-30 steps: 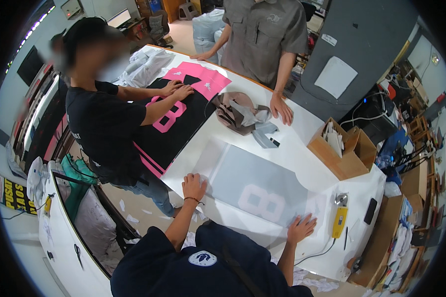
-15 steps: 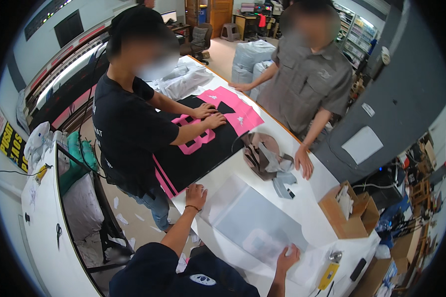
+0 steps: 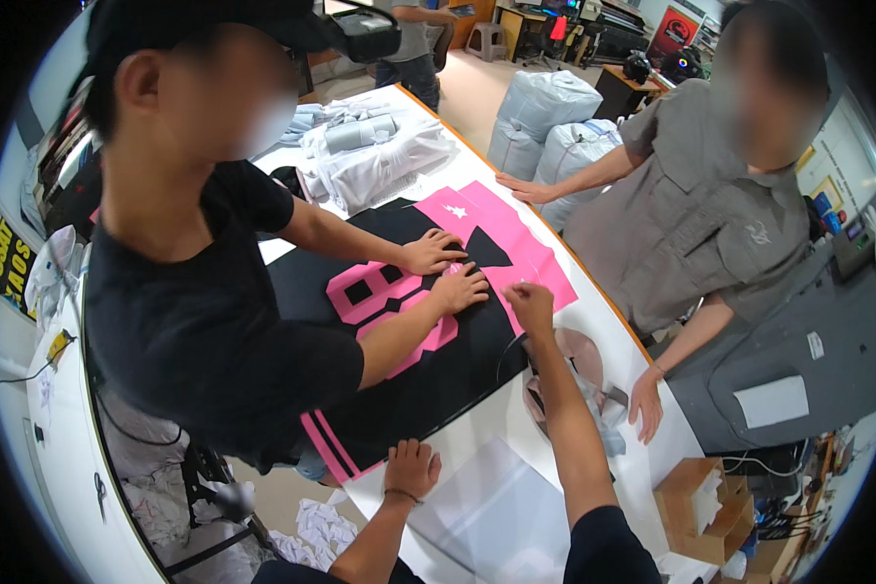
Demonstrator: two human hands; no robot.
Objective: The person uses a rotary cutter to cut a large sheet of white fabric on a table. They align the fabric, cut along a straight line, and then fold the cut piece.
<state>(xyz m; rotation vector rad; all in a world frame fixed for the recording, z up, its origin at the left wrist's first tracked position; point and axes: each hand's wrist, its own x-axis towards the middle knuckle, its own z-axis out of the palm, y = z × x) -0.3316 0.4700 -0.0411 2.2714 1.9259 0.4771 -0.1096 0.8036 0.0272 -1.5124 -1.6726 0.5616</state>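
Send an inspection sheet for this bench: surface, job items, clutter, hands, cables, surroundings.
Surface: white table, partly covered.
Job items: black-and-pink sheet, spread out; pale sheet, cut off by the picture's lower edge.
Clutter: brown and grey scraps; cardboard box, right.
Hands: left hand beside the black-and-pink sheet, nothing seen in it; right hand over its pink end, fingers bunched, grip unclear.
Cables: dark cable by yellow tool, far left.
Surroundings: co-worker in black, both hands on the black-and-pink sheet; co-worker in grey opposite; wrapped bundles behind.
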